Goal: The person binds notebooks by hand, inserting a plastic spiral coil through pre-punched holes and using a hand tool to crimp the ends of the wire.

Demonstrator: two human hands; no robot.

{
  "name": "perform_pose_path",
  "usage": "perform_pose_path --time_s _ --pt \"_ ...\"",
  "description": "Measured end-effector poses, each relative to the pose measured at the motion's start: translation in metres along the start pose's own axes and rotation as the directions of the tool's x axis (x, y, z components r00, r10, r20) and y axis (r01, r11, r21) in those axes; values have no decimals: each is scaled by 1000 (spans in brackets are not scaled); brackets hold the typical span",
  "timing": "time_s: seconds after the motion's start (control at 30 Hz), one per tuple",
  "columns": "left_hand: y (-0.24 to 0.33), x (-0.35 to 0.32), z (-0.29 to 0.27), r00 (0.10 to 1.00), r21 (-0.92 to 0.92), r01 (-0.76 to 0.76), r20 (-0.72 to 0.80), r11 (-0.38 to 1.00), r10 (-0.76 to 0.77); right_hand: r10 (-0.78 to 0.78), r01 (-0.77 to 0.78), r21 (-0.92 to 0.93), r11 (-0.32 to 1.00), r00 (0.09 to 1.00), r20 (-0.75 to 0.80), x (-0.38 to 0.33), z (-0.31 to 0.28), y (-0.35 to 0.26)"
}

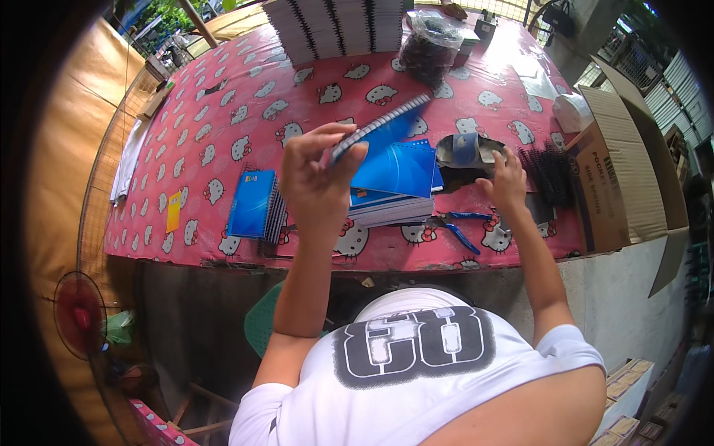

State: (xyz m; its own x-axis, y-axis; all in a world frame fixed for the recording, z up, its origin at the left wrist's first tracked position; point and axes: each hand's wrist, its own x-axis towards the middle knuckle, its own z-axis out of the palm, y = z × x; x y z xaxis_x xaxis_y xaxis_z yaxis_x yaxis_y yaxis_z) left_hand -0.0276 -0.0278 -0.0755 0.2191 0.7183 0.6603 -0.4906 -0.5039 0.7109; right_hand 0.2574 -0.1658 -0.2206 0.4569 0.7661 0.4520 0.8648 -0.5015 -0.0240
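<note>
Blue notebook (pixel 400 126) pinched in left hand (pixel 320 162), right hand (pixel 509 182) loosely spread near black coils (pixel 549 175) — coiled pile (pixel 253 204) seemingly done, uncoiled stack (pixel 396 175) remaining

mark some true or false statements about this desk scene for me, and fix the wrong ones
1. The left hand holds a blue spiral notebook. True.
2. The blue-handled pliers are gripped in the right hand. False: the pliers lie on the table, near the right hand.
3. An open cardboard box stands at the table's right side. True.
4. The small yellow item lies beside the cardboard box. False: the yellow item lies toward the table's left end.
5. The tablecloth is plain green. False: the tablecloth is pink with white cat faces.
</note>
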Motion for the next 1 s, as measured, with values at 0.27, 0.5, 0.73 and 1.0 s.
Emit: perform_pose_path --time_s 0.27,0.5,0.73,1.0 --pt "-20 -56 3 959 592 -208 281 779 42 -223 163 354 921 965 137 -97 -30 -46" --pt "-12 -56 6 990 466 -77 143 882 11 -218 107 807 580 976 28 -52 -146 -85" --pt "-13 -57 5 988 406 -93 150 909 34 -305 92 847 523 949 86 -27 -167 -115" --pt "-17 -53 1 970 461 -202 214 864 113 -281 305 692 654 947 -152 -23 -162 -119"
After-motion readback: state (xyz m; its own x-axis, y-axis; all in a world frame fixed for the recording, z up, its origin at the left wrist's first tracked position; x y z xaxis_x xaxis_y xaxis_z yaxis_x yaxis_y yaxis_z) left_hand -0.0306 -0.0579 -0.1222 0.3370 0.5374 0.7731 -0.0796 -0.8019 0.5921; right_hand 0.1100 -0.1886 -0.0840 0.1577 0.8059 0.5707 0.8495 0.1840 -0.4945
